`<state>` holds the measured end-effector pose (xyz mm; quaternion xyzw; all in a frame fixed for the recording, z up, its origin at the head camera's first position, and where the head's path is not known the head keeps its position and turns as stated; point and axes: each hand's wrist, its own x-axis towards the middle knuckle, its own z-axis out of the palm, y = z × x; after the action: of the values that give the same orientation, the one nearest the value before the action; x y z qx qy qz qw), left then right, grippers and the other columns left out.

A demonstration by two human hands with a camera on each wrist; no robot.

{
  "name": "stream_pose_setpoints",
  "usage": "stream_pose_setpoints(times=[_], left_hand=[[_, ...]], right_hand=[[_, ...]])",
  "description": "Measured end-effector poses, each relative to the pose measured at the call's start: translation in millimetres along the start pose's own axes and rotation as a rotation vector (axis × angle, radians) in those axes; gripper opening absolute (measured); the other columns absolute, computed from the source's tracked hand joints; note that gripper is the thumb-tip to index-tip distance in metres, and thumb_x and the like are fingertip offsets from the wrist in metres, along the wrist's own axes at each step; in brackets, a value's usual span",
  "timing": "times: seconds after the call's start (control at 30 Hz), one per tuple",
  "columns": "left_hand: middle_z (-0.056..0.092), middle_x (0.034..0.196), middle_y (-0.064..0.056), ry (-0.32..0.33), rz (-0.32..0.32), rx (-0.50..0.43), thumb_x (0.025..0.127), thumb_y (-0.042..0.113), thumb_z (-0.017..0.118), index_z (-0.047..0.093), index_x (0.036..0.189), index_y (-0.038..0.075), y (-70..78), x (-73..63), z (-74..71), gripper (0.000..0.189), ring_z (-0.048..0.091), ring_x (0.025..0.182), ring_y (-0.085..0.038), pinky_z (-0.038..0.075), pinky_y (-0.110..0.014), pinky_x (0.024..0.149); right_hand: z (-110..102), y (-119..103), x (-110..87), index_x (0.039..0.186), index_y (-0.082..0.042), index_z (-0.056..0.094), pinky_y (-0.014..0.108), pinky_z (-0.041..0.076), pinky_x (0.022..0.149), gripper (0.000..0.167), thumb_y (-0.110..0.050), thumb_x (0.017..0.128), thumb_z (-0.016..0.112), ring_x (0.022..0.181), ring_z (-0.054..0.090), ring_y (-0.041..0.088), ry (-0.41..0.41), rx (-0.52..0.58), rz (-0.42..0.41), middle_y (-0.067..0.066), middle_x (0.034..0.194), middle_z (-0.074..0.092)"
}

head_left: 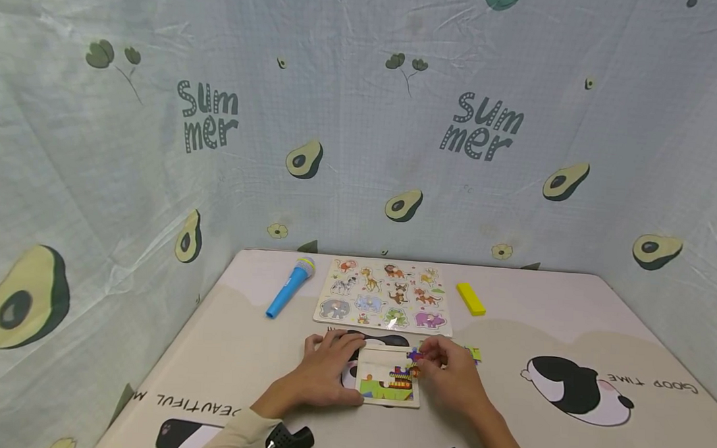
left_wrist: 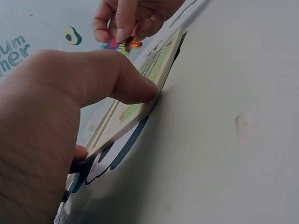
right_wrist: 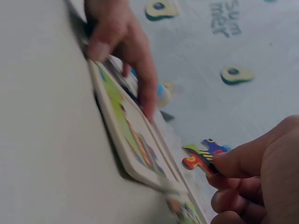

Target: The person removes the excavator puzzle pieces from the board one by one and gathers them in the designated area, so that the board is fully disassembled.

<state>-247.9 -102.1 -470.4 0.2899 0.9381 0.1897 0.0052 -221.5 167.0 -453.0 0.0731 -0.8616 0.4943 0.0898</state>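
Note:
A small wooden jigsaw tray (head_left: 374,364) lies on the table, partly filled with colourful pieces along its lower and right parts. My left hand (head_left: 331,373) grips its left side, thumb at the near corner and fingers at the far one. Between the thumb and fingers of my right hand (head_left: 453,375) is a jigsaw piece (right_wrist: 204,157) in blue, yellow, black and red. In the right wrist view it is held apart from the tray, over its right side. Another colourful piece (head_left: 476,354) lies behind my right hand, which partly hides it.
Behind the tray lies a larger animal puzzle board (head_left: 412,278). A blue toy microphone (head_left: 287,291) is to its left, and a yellow block (head_left: 471,300) to its right. A printed curtain (head_left: 362,118) stands along the table's back and sides.

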Motion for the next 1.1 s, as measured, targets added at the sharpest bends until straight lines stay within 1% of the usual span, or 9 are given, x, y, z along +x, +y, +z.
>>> stream_pose_setpoints(times=[0.1, 0.23, 0.33, 0.5, 0.67, 0.77, 0.9, 1.1], left_hand=[[0.044, 0.155, 0.003, -0.002, -0.001, 0.000, 0.070, 0.059, 0.071, 0.048, 0.148, 0.020, 0.1, 0.0, 0.2, 0.091, 0.032, 0.141, -0.027, 0.021, -0.060, 0.101], [0.043, 0.155, 0.003, -0.003, -0.003, 0.003, 0.071, 0.059, 0.071, 0.048, 0.149, 0.020, 0.3, -0.4, 0.2, 0.090, 0.032, 0.141, -0.027, 0.021, -0.060, 0.101], [0.043, 0.155, 0.003, -0.006, -0.007, -0.002, 0.071, 0.059, 0.071, 0.048, 0.148, 0.020, 0.8, -0.7, -0.2, 0.090, 0.032, 0.141, -0.027, 0.020, -0.060, 0.101], [0.043, 0.155, 0.002, -0.014, -0.012, -0.005, 0.071, 0.060, 0.070, 0.047, 0.149, 0.020, 2.0, -0.4, -1.3, 0.091, 0.032, 0.141, -0.027, 0.020, -0.061, 0.102], [0.043, 0.155, 0.002, -0.021, -0.013, -0.005, 0.072, 0.060, 0.070, 0.047, 0.150, 0.020, 2.3, -0.3, -2.2, 0.091, 0.031, 0.142, -0.028, 0.020, -0.060, 0.103], [0.043, 0.155, 0.002, -0.022, -0.014, -0.004, 0.072, 0.060, 0.070, 0.047, 0.150, 0.020, 1.9, -0.2, -1.8, 0.091, 0.031, 0.142, -0.028, 0.021, -0.060, 0.103], [0.044, 0.155, 0.002, -0.018, -0.014, 0.000, 0.072, 0.060, 0.070, 0.046, 0.150, 0.020, 1.2, 0.1, -0.9, 0.091, 0.031, 0.142, -0.028, 0.021, -0.061, 0.103], [0.044, 0.155, 0.002, -0.015, -0.012, 0.003, 0.072, 0.060, 0.071, 0.047, 0.149, 0.020, 0.7, 0.4, -0.3, 0.090, 0.031, 0.142, -0.028, 0.021, -0.061, 0.102]], right_hand=[[-11.6, 7.8, 2.0, 0.095, -0.006, 0.066, 0.024, 0.047, 0.061, 0.013, 0.003, 0.087, 0.071, 0.071, 0.055, 0.016, 0.024, -0.008, 0.043, 0.003, 0.080, 0.062], [-25.1, 16.8, 3.8, 0.096, -0.003, 0.065, 0.025, 0.050, 0.059, 0.013, 0.004, 0.087, 0.070, 0.069, 0.056, 0.017, 0.041, -0.020, 0.076, 0.005, 0.080, 0.062], [-33.2, 21.7, 4.4, 0.097, -0.002, 0.066, 0.025, 0.052, 0.059, 0.012, 0.003, 0.087, 0.070, 0.068, 0.057, 0.017, 0.047, -0.029, 0.092, 0.006, 0.080, 0.063], [-42.3, 29.0, 5.0, 0.096, -0.001, 0.067, 0.025, 0.050, 0.059, 0.010, 0.000, 0.086, 0.071, 0.066, 0.056, 0.017, 0.054, -0.061, 0.139, 0.005, 0.078, 0.064], [-44.6, 34.4, 5.6, 0.093, -0.001, 0.067, 0.025, 0.048, 0.056, 0.010, -0.001, 0.084, 0.070, 0.065, 0.055, 0.017, 0.034, -0.104, 0.189, 0.004, 0.074, 0.062], [-44.4, 35.4, 4.9, 0.093, -0.002, 0.068, 0.025, 0.048, 0.055, 0.009, -0.005, 0.085, 0.072, 0.066, 0.055, 0.017, 0.022, -0.138, 0.206, 0.004, 0.074, 0.061], [-44.6, 35.0, 4.1, 0.093, -0.003, 0.071, 0.024, 0.046, 0.057, 0.010, -0.008, 0.086, 0.075, 0.070, 0.054, 0.017, 0.014, -0.193, 0.204, 0.002, 0.076, 0.062], [-44.4, 34.5, 4.5, 0.092, -0.004, 0.074, 0.023, 0.045, 0.060, 0.008, -0.007, 0.086, 0.077, 0.075, 0.054, 0.017, -0.002, -0.266, 0.193, 0.001, 0.079, 0.064]])
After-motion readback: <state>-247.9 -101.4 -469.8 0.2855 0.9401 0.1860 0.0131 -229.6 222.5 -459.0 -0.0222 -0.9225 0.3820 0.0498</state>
